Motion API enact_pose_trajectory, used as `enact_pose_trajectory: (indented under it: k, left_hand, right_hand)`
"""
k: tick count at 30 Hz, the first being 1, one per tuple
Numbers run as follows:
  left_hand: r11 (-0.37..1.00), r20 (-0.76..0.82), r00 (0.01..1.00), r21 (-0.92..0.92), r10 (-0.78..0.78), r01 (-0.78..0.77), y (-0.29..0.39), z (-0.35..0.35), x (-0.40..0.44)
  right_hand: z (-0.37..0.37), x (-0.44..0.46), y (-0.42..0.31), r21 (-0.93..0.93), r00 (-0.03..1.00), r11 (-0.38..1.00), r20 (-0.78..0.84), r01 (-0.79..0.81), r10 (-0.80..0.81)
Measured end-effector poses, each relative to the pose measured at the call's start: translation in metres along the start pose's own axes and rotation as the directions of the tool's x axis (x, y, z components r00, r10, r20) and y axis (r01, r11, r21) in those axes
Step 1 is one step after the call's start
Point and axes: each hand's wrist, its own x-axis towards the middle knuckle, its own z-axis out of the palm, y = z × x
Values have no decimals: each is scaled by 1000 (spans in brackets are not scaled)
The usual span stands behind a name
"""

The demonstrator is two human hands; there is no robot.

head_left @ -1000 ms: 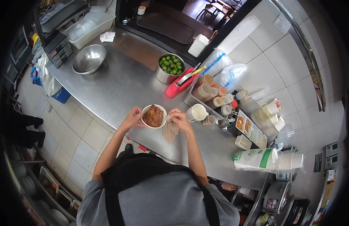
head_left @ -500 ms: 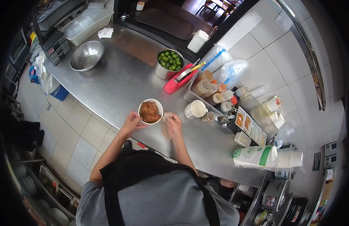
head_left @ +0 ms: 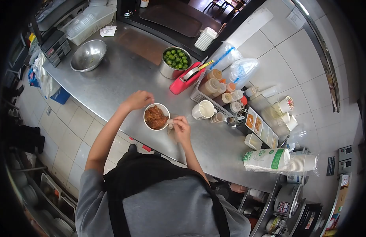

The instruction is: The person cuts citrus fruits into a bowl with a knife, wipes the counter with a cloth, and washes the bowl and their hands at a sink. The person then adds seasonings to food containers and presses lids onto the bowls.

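Observation:
A white bowl [head_left: 145, 118] holding brown, sauced food [head_left: 155, 117] stands near the front edge of the steel counter [head_left: 123, 75]. My left hand [head_left: 140, 99] hovers just beyond the bowl's upper left rim, its fingers curled; what they hold, if anything, is too small to tell. At the bowl's right rim, my right hand [head_left: 180, 125] pinches a light brown cloth [head_left: 170, 128], which is partly hidden by the fingers. Right of that hand is a white cup [head_left: 203, 110].
A steel bowl [head_left: 88, 55], a pot of green limes [head_left: 175, 60], a red tape dispenser [head_left: 185, 81] and a basket of sauce bottles [head_left: 200, 96] stand farther back. Wrapped paper cups [head_left: 266, 160] lie at the right. Someone's dark-clothed legs [head_left: 27, 138] show at the left.
My left hand has let go of the bowl's left side and moved up past its rim. My right hand, with the cloth, is now against the bowl's right rim.

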Motion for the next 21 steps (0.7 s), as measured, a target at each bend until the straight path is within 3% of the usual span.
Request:
enact_pose_trajectory:
  k: [1, 4, 7, 10, 13, 16, 19, 21]
  left_hand:
    - [997, 107, 993, -52, -45, 51, 6, -3, 9]
    - [996, 228, 971, 77, -67, 50, 27, -11, 21]
    - [992, 225, 973, 128, -49, 20, 24, -7, 29]
    - [999, 277, 960, 17, -42, 39, 16, -3, 33]
    - [998, 216, 976, 66, -32, 18, 13, 0, 27]
    - [985, 100, 991, 139, 91, -105, 1, 9, 18]
    - [985, 141, 982, -99, -128, 143, 12, 7, 5]
    - [960, 62, 988, -234, -143, 154, 10, 17, -6]
  right_hand:
    - [-2, -2, 3, -16, 1000, 1000, 17, 9, -8]
    - [-9, -9, 4, 5, 995, 1000, 93, -21, 21]
    - [-9, -7, 1, 99, 999, 995, 38, -33, 30]
    - [2, -5, -5, -96, 999, 995, 23, 29, -27]
    - [6, -13, -13, -203, 995, 974, 48, 101, -93]
    - [1, -20, -13, -75, 985, 997, 174, 25, -12]
    - [1, -11, -11, -143, 1000, 990, 20, 16, -14]
    - [5, -13, -15, -209, 998, 977, -43, 43, -53]
